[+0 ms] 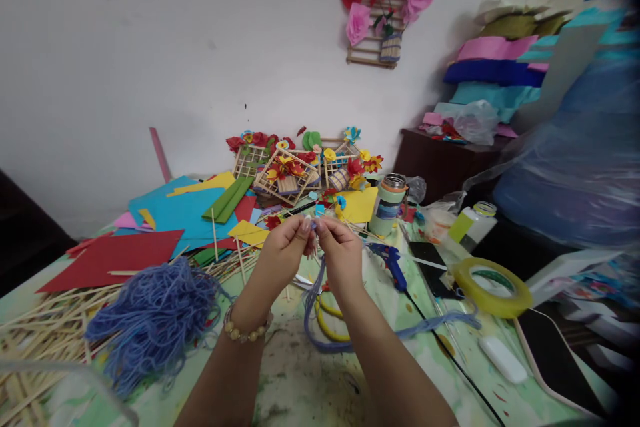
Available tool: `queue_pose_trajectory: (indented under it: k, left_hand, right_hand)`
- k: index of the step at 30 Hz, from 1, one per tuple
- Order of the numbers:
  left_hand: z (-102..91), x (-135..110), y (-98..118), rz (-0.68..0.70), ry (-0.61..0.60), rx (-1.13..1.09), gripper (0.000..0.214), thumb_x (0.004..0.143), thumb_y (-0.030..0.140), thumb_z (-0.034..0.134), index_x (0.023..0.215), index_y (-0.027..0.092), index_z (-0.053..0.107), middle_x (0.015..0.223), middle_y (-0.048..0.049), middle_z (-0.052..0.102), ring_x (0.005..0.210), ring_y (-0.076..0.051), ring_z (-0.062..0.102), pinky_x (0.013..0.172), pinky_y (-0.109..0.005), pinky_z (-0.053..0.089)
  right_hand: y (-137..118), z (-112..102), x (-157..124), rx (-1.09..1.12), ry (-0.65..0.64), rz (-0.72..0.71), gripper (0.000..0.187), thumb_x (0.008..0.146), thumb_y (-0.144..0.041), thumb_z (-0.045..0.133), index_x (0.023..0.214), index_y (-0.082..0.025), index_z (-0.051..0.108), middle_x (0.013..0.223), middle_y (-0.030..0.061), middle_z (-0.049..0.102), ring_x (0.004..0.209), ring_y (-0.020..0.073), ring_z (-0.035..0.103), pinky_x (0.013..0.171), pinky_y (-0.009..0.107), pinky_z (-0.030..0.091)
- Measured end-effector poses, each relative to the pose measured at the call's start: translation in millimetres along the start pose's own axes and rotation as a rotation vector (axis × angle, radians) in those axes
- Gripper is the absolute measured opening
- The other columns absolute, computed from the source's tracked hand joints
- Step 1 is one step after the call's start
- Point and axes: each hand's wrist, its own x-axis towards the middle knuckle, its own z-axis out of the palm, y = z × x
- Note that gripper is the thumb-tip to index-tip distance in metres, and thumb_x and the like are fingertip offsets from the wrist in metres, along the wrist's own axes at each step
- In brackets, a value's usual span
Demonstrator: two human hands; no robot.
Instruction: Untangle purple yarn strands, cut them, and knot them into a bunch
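My left hand (285,248) and my right hand (341,252) meet above the table, fingertips pinched together on a bundle of blue yarn strands (314,290). The strands hang down from my fingers in a loop and trail right across the table (430,324). A large tangled heap of the same blue yarn (150,317) lies at my left. A beaded bracelet (245,332) sits on my left wrist. Yellow-handled scissors (327,321) lie under my right forearm.
Bamboo sticks (45,333) are strewn at the left beside red (115,257) and blue paper sheets (180,213). Paper-flower frames (295,170) are stacked at the back. A blue glue gun (393,263), yellow tape roll (493,287), taped jar (390,203) and white bottle (475,220) stand at the right.
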Motion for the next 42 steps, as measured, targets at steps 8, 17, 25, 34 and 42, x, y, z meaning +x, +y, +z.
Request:
queue_pose_trajectory:
  k: [8, 17, 25, 34, 42]
  left_hand:
    - [-7.3, 0.3, -0.1, 0.044, 0.046, 0.105, 0.037, 0.091, 0.046, 0.043, 0.068, 0.018, 0.047, 0.057, 0.0028, 0.047, 0.053, -0.010, 0.045, 0.052, -0.022, 0.036]
    - [3.2, 0.6, -7.3, 0.075, 0.185, 0.110, 0.034, 0.092, 0.048, 0.039, 0.074, 0.020, 0.046, 0.055, 0.0052, 0.045, 0.044, -0.009, 0.045, 0.043, -0.020, 0.037]
    - [7.3, 3.8, -18.1, 0.051, 0.181, 0.058, 0.025, 0.089, 0.044, 0.048, 0.102, 0.023, 0.044, 0.055, 0.0077, 0.049, 0.040, -0.009, 0.043, 0.039, -0.019, 0.033]
    - [2.6, 9.5, -6.7, -0.038, 0.216, -0.495, 0.043, 0.064, 0.029, 0.078, 0.091, 0.019, 0.046, 0.062, 0.0065, 0.054, 0.044, -0.006, 0.047, 0.039, -0.017, 0.034]
    - [1.6, 9.3, -7.4, -0.177, 0.120, -0.546, 0.037, 0.067, 0.027, 0.074, 0.091, 0.018, 0.048, 0.056, 0.0060, 0.053, 0.040, -0.006, 0.042, 0.038, -0.016, 0.029]
  right_hand:
    - [1.1, -1.9, 1.9, -0.020, -0.162, -0.072, 0.017, 0.076, -0.021, 0.069, 0.089, -0.029, 0.075, 0.100, 0.0028, 0.065, 0.098, 0.0175, 0.059, 0.091, 0.033, 0.045]
    - [4.5, -3.6, 0.2, -0.205, -0.187, -0.346, 0.024, 0.082, -0.017, 0.061, 0.101, -0.026, 0.071, 0.103, 0.0053, 0.063, 0.099, 0.0163, 0.058, 0.090, 0.031, 0.045]
    - [6.1, -0.1, -0.2, -0.235, -0.017, -0.236, 0.013, 0.078, -0.017, 0.061, 0.086, -0.021, 0.071, 0.093, 0.0045, 0.066, 0.089, 0.0159, 0.061, 0.084, 0.029, 0.048]
    - [-0.9, -8.8, 6.0, 0.021, -0.071, 0.032, 0.015, 0.073, -0.023, 0.069, 0.088, -0.023, 0.073, 0.090, 0.0016, 0.070, 0.086, 0.0157, 0.062, 0.082, 0.029, 0.047]
    - [-9.2, -10.4, 9.5, 0.390, -0.130, 0.350, 0.022, 0.061, -0.022, 0.079, 0.083, -0.021, 0.075, 0.085, 0.0012, 0.071, 0.073, 0.0107, 0.060, 0.067, 0.021, 0.046]
